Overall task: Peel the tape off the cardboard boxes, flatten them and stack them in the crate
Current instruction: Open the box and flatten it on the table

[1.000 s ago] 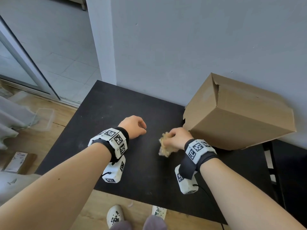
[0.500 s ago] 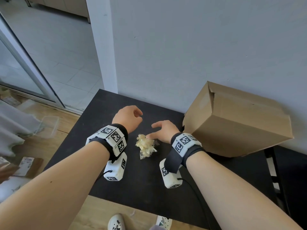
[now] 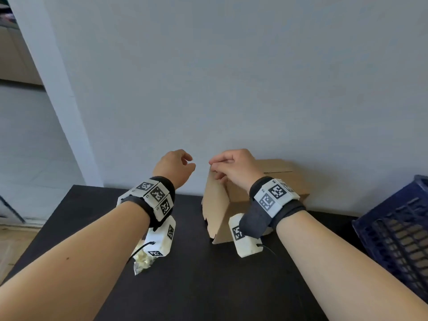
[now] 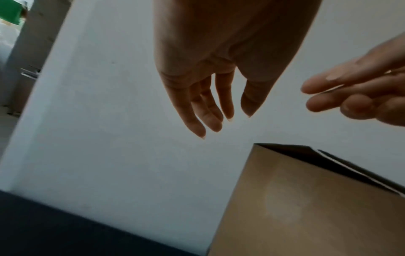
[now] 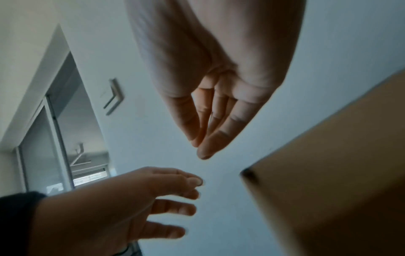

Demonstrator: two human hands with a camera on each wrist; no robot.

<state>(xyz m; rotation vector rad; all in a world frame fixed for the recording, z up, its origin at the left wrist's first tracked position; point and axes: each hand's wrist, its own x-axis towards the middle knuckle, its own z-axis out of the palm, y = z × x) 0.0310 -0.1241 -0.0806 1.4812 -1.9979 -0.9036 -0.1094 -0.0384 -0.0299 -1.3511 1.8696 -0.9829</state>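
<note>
A brown cardboard box (image 3: pixel 215 205) stands on the black table (image 3: pixel 208 286) against the wall, its left face towards me. My right hand (image 3: pixel 217 167) hovers at the box's upper left corner with straight fingers drawn together against the thumb; in the right wrist view the fingertips (image 5: pixel 201 150) sit apart from the box corner (image 5: pixel 248 173) and hold nothing I can see. My left hand (image 3: pixel 185 163) hangs just left of it, fingers (image 4: pixel 214 121) relaxed and empty. A crumpled wad of tape (image 3: pixel 142 262) lies on the table under my left wrist.
A dark blue slatted crate (image 3: pixel 393 232) stands at the right edge of the table. The grey wall (image 3: pixel 231 89) rises directly behind the box. A doorway and tiled floor (image 3: pixel 27 147) lie to the left.
Both hands have lifted off the table and moved up to the box's upper left corner. The tape wad stays on the table, now under my left wrist. The camera has tilted upward.
</note>
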